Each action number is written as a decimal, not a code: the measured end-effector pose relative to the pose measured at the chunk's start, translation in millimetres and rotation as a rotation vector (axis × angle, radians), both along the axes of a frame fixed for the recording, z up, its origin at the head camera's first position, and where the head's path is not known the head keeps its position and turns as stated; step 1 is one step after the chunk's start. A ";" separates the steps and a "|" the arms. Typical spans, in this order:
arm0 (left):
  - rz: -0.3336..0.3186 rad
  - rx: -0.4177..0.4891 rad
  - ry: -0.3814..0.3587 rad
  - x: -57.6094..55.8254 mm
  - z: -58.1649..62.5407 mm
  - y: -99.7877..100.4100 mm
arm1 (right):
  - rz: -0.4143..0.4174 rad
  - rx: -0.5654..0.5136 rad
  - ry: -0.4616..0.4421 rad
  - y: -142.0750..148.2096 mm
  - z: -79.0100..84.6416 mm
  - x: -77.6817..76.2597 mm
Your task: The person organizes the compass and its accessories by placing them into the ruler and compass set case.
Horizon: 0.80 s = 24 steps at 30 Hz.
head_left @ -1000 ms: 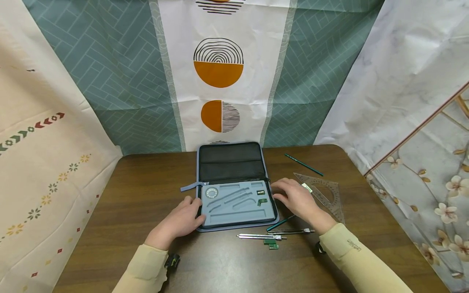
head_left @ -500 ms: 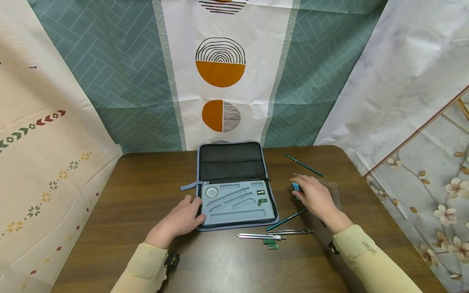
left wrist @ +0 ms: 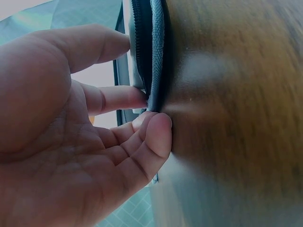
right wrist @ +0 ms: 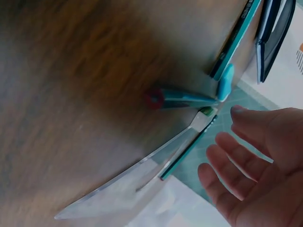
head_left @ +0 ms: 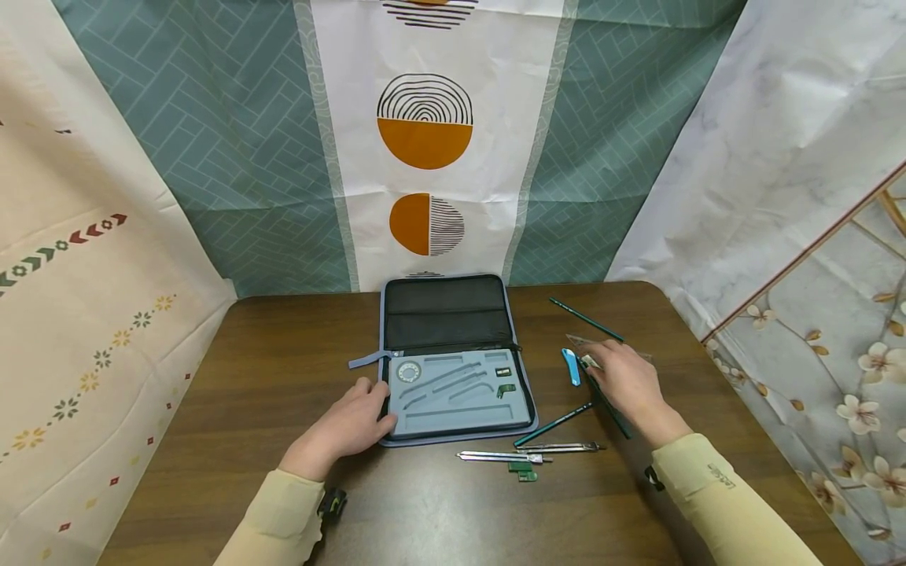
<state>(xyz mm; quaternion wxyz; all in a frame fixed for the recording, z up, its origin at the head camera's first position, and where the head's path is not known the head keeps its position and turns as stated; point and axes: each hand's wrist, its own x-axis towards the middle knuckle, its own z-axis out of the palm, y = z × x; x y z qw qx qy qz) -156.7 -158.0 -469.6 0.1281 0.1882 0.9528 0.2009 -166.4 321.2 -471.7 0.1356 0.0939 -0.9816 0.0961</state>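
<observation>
On the table lies an open zip case (head_left: 450, 313) with a grey moulded tray (head_left: 453, 428). My left hand (head_left: 348, 420) rests at its left edge; in the left wrist view thumb and fingers touch the zip rim (left wrist: 157, 47). Over a clear set square (head_left: 576, 339) hovers my right hand (head_left: 626, 381), partly hiding it. Its fingers hang loosely bent and apart, nothing between them in the right wrist view. Just left of them lie a small light-blue slim tool (head_left: 571, 366) with a hole and a white-and-green block (right wrist: 202, 116). A dark green pencil (head_left: 614, 413) passes below this hand.
Two metal compasses (head_left: 499, 457) lie in front of the case, beside small green pieces (head_left: 525, 472). One teal pencil (head_left: 555, 424) is near the case's front right corner, another pencil (head_left: 587, 318) farther back. A sharpener (head_left: 503, 372) sits in the tray.
My right hand has moved right from the case's edge, carrying the light-blue tool, then let it go on the table and shifted farther right over the set square. The left hand stays put.
</observation>
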 end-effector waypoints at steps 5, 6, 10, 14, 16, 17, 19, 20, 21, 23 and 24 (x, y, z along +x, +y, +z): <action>-0.002 -0.003 -0.004 0.2 0.4 -0.2 | -0.039 0.010 -0.024 2.9 -2.5 -2.9; -0.003 -0.003 -0.005 0.3 0.7 -0.2 | -0.043 0.010 -0.031 3.1 -2.8 -3.3; -0.004 0.001 -0.004 0.3 1.6 -0.1 | -0.050 0.014 -0.050 3.8 -4.0 -4.6; -0.007 0.007 -0.001 0.5 1.9 0.0 | -0.049 0.016 -0.053 4.0 -4.4 -5.6; -0.008 0.008 0.000 0.8 1.9 -0.1 | -0.045 0.019 -0.048 4.1 -4.4 -6.2; -0.008 0.008 0.002 0.8 1.8 -0.2 | -0.042 0.021 -0.044 4.1 -4.3 -6.4; -0.009 0.007 0.007 0.7 1.4 -0.2 | -0.038 0.024 -0.037 4.2 -4.2 -6.9; -0.008 0.006 0.008 0.7 1.2 -0.3 | -0.036 0.026 -0.036 4.1 -4.1 -7.0; -0.007 0.005 0.009 0.7 1.0 -0.4 | -0.035 0.027 -0.036 4.0 -4.0 -7.0; -0.005 0.003 0.008 0.7 0.7 -0.4 | -0.033 0.027 -0.037 3.8 -3.9 -7.1; -0.005 0.004 0.006 0.7 0.6 -0.3 | -0.032 0.027 -0.038 3.8 -4.0 -7.2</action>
